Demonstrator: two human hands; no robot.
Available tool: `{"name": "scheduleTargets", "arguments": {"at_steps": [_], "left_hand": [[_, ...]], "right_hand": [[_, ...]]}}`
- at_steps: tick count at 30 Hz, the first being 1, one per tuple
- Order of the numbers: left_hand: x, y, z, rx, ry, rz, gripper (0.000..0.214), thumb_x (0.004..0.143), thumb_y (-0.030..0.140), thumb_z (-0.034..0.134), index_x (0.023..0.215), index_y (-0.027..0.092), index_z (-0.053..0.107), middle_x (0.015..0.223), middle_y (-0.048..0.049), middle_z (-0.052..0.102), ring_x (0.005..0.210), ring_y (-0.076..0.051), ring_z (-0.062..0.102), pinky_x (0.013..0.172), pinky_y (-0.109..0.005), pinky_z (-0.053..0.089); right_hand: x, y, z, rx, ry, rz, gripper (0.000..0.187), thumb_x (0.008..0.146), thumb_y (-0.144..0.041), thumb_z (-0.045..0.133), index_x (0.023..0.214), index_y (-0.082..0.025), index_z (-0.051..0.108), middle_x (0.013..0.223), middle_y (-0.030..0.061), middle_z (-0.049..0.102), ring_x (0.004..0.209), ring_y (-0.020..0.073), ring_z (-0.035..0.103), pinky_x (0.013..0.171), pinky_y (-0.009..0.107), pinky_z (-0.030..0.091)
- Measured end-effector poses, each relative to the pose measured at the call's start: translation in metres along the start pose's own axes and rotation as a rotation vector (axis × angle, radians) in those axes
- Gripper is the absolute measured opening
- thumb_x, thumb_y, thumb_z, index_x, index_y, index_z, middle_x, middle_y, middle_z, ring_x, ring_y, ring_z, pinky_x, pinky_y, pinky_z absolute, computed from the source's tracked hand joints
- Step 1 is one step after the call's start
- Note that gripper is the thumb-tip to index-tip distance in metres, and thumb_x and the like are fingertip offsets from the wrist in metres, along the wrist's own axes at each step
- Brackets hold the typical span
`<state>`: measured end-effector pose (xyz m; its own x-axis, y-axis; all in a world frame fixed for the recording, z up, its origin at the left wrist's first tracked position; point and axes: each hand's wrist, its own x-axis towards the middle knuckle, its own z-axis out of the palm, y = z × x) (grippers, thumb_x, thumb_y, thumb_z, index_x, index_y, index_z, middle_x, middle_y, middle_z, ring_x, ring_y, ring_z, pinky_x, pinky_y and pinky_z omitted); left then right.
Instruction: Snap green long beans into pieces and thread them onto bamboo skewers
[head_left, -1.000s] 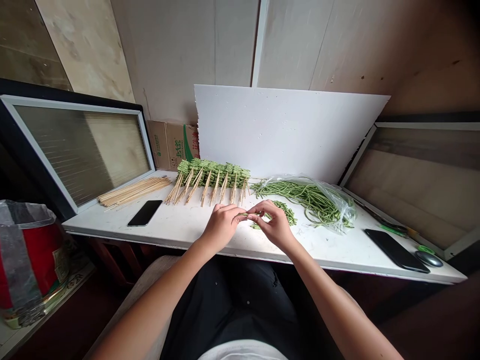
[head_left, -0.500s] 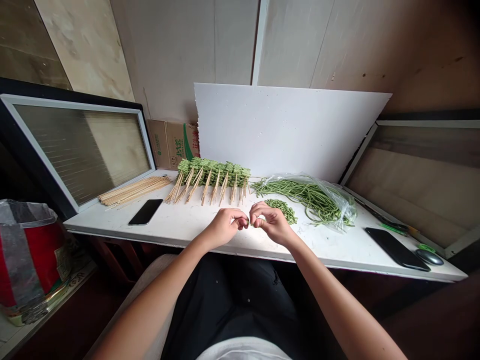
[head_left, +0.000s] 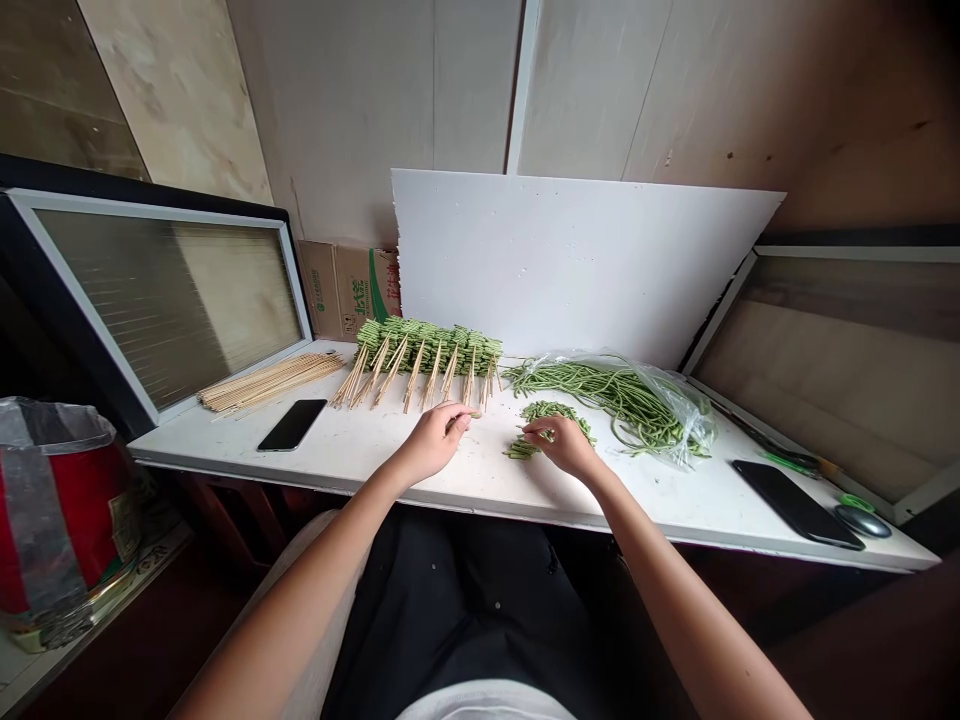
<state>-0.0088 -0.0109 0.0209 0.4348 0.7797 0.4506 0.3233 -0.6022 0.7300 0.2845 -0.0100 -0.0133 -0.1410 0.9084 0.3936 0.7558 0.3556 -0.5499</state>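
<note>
My left hand (head_left: 433, 440) is above the white table, its fingers drawn together and pointing right. A tiny greenish-brown bit shows at its fingertips, too small to name. My right hand (head_left: 564, 444) reaches over the pile of cut green bean pieces (head_left: 551, 410), fingers curled and pinched at its near left side. Whatever lies between those fingers is hidden. A few cut pieces (head_left: 519, 448) lie just under its fingertips. Beyond my left hand, skewered bean pieces (head_left: 427, 340) are stacked in rows, their bamboo sticks (head_left: 412, 375) pointing toward me.
Loose bamboo skewers (head_left: 270, 382) and a phone (head_left: 292, 425) lie at left. Long whole beans (head_left: 600, 390) spill from a clear plastic bag (head_left: 686, 415) at right. Another phone (head_left: 795, 503) and a mouse (head_left: 862, 519) are near the right end. A white board (head_left: 585, 265) stands behind.
My hands, close together before, have parted. The left has shifted left and slightly away from me; the right has moved to the cut bean pile.
</note>
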Motion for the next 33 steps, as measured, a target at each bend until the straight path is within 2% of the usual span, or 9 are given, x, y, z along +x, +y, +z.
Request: {"name": "scheduleTargets", "arguments": {"at_steps": [3,7,10,15,19,21,25,28,33], "left_hand": [[-0.001,-0.004,0.002,0.011,-0.04,0.005,0.034,0.104,0.036,0.05,0.122,0.019,0.073,0.123,-0.0108,0.068,0.106,-0.023,0.067,0.093,-0.035,0.052],[0.0,-0.007,0.003,0.032,-0.049,0.029,0.032,0.103,0.038,0.053,0.12,0.023,0.075,0.123,-0.0105,0.066,0.109,-0.023,0.067,0.097,-0.036,0.052],[0.001,-0.007,0.005,-0.024,-0.041,0.009,0.029,0.1,0.036,0.061,0.119,0.021,0.076,0.12,-0.011,0.069,0.105,-0.023,0.067,0.093,-0.034,0.053],[0.0,-0.002,0.009,-0.139,-0.031,-0.048,0.032,0.092,0.032,0.071,0.121,0.019,0.074,0.103,-0.0087,0.074,0.092,-0.02,0.067,0.088,-0.034,0.055],[-0.001,0.008,0.013,-0.182,-0.024,-0.037,0.033,0.088,0.028,0.077,0.119,0.019,0.074,0.099,-0.0075,0.075,0.091,-0.02,0.067,0.086,-0.033,0.055],[-0.002,0.014,0.014,-0.182,-0.042,-0.039,0.031,0.087,0.029,0.077,0.117,0.019,0.075,0.101,-0.0078,0.076,0.091,-0.02,0.068,0.085,-0.033,0.056],[-0.004,0.016,0.014,-0.14,-0.051,-0.05,0.031,0.088,0.033,0.077,0.116,0.021,0.076,0.109,-0.0082,0.076,0.089,-0.02,0.067,0.081,-0.032,0.055],[-0.003,0.01,0.011,-0.114,-0.07,-0.06,0.031,0.088,0.033,0.077,0.117,0.021,0.076,0.104,-0.007,0.077,0.089,-0.02,0.067,0.082,-0.032,0.055],[-0.002,0.008,0.005,-0.08,-0.094,-0.031,0.02,0.093,0.035,0.071,0.102,0.019,0.08,0.097,-0.0071,0.078,0.088,-0.021,0.069,0.085,-0.033,0.054]], "right_hand": [[-0.001,0.012,0.005,-0.069,-0.037,-0.044,0.014,0.091,-0.028,0.07,0.089,-0.022,0.082,0.093,0.0092,0.08,0.09,0.0279,0.071,0.09,0.044,0.051],[-0.002,0.018,0.007,-0.135,-0.037,-0.106,0.015,0.089,-0.036,0.074,0.085,-0.024,0.082,0.093,0.0084,0.079,0.098,0.0299,0.068,0.102,0.05,0.044],[-0.001,0.015,0.003,-0.076,-0.034,-0.082,0.023,0.091,-0.044,0.071,0.087,-0.023,0.081,0.097,0.0096,0.079,0.098,0.0296,0.069,0.097,0.047,0.048],[-0.001,-0.015,-0.01,0.18,-0.034,0.029,0.042,0.094,-0.058,0.064,0.096,-0.019,0.08,0.105,0.0112,0.078,0.089,0.0261,0.072,0.076,0.037,0.055],[-0.008,-0.053,-0.014,0.426,-0.205,-0.063,0.044,0.091,-0.059,0.069,0.113,-0.021,0.079,0.116,0.0109,0.078,0.097,0.0257,0.074,0.081,0.037,0.058],[-0.012,-0.07,-0.012,0.444,-0.228,-0.136,0.041,0.091,-0.057,0.071,0.112,-0.023,0.08,0.115,0.0103,0.078,0.1,0.026,0.074,0.083,0.037,0.058],[-0.017,-0.083,-0.005,0.384,-0.11,-0.177,0.032,0.092,-0.053,0.072,0.101,-0.024,0.082,0.104,0.0086,0.08,0.093,0.0244,0.074,0.081,0.035,0.056],[-0.016,-0.08,-0.005,0.396,-0.022,-0.147,0.031,0.091,-0.052,0.073,0.098,-0.023,0.082,0.102,0.0094,0.08,0.091,0.0244,0.074,0.076,0.034,0.056],[-0.016,-0.079,-0.01,0.381,0.014,-0.142,0.035,0.092,-0.055,0.071,0.1,-0.022,0.081,0.106,0.0112,0.079,0.095,0.0256,0.072,0.076,0.035,0.057]]}}
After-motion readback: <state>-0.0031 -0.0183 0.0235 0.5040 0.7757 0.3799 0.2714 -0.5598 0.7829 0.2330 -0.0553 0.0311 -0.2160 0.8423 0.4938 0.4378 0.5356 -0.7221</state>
